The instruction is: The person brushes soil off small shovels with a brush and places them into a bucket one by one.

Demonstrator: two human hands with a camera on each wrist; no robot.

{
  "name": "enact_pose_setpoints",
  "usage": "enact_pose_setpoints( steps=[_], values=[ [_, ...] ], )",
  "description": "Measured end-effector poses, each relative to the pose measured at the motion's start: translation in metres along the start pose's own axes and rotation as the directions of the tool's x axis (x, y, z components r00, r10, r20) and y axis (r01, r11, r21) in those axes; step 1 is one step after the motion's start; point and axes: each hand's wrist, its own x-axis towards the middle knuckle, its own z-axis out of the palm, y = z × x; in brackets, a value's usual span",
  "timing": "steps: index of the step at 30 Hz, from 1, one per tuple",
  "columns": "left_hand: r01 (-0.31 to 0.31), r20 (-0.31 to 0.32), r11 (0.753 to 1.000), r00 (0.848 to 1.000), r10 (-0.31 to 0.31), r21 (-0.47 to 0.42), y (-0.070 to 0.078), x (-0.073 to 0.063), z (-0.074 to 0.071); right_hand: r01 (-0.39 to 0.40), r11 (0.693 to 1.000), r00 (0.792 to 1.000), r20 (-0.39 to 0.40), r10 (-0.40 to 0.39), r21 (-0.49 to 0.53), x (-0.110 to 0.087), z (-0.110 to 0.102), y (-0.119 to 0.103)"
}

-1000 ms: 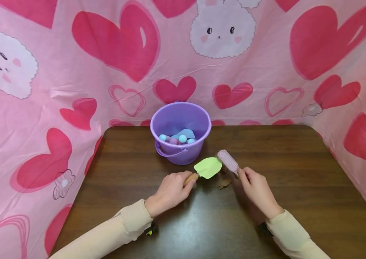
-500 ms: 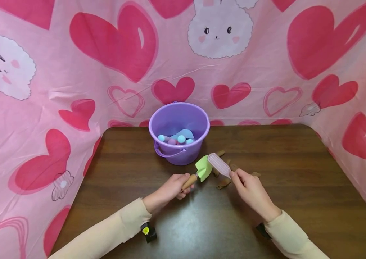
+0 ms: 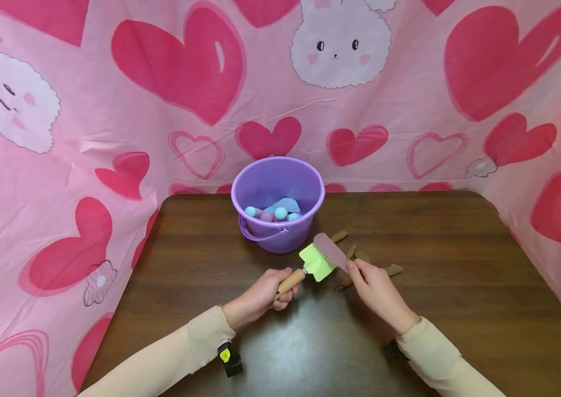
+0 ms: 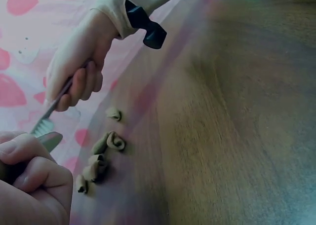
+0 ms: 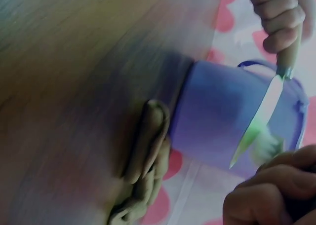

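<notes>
My left hand (image 3: 260, 293) grips the wooden handle of a small trowel (image 3: 290, 282) with a light green blade. My right hand (image 3: 378, 289) pinches the handle of a pink brush (image 3: 330, 251). The brush lies across the right part of the trowel blade, its bristles turned towards the green face. Both tools are above the table, just in front of the bucket. Several brown, curled, bark-like pieces (image 3: 393, 269) lie behind and beside the brush, some partly hidden by it. In the left wrist view, these brown pieces (image 4: 116, 141) rest in a loose row.
A purple bucket (image 3: 280, 238) with its handle hanging down stands at the back of the dark wooden table (image 3: 201, 242). Inside it are light blue and pink toy pieces (image 3: 287, 205). Pink heart-patterned cloth (image 3: 409, 82) hangs behind and at both sides.
My right hand has brought the brush left over the trowel and turned its bristles towards the blade. The trowel has drawn back slightly and tilted. More brown pieces show on the table.
</notes>
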Motion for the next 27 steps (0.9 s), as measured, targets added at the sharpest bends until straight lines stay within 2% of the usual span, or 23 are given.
enact_pose_setpoints(
  steps=[2, 5, 9, 12, 16, 19, 21, 24, 27],
  values=[
    [0.001, -0.006, 1.0, 1.0, -0.001, -0.004, -0.001, 0.0, 0.0, -0.019, 1.0, 0.999, -0.031, 0.019, -0.021, 0.0, -0.002, 0.002],
    [0.007, -0.005, 1.0, 1.0, -0.007, 0.0, -0.002, 0.001, 0.001, -0.002, 1.0, 0.999, -0.049, 0.001, -0.013, -0.001, -0.003, 0.003],
    [0.006, 0.007, 1.0, 1.0, -0.006, 0.004, -0.002, 0.002, 0.004, 0.078, 0.996, 0.997, 0.017, -0.079, 0.052, -0.006, 0.003, -0.001],
    [-0.001, 0.013, 1.0, 1.0, 0.001, -0.012, -0.002, 0.003, 0.005, 0.087, 0.994, 0.995, 0.044, -0.09, 0.066, -0.007, 0.006, -0.003],
    [-0.014, 0.015, 0.999, 1.0, 0.014, -0.038, 0.0, 0.001, 0.005, -0.001, 1.0, 1.0, -0.02, 0.001, 0.03, -0.004, 0.004, 0.001],
    [-0.015, 0.02, 0.998, 1.0, 0.016, -0.056, 0.0, 0.0, 0.004, -0.08, 0.997, 0.995, -0.057, 0.081, 0.013, -0.001, -0.002, 0.008],
    [-0.011, 0.027, 0.998, 1.0, 0.013, -0.068, 0.002, 0.0, 0.005, -0.098, 0.995, 0.993, -0.069, 0.098, 0.015, -0.001, -0.005, 0.011],
    [-0.002, 0.04, 0.996, 0.999, 0.006, -0.088, 0.003, 0.0, 0.008, -0.053, 0.998, 0.996, -0.069, 0.055, 0.04, -0.004, -0.005, 0.009],
    [0.0, 0.047, 0.994, 0.999, 0.005, -0.112, 0.005, -0.001, 0.01, 0.035, 0.997, 0.999, -0.029, -0.033, 0.065, -0.01, -0.001, 0.002]
  ],
)
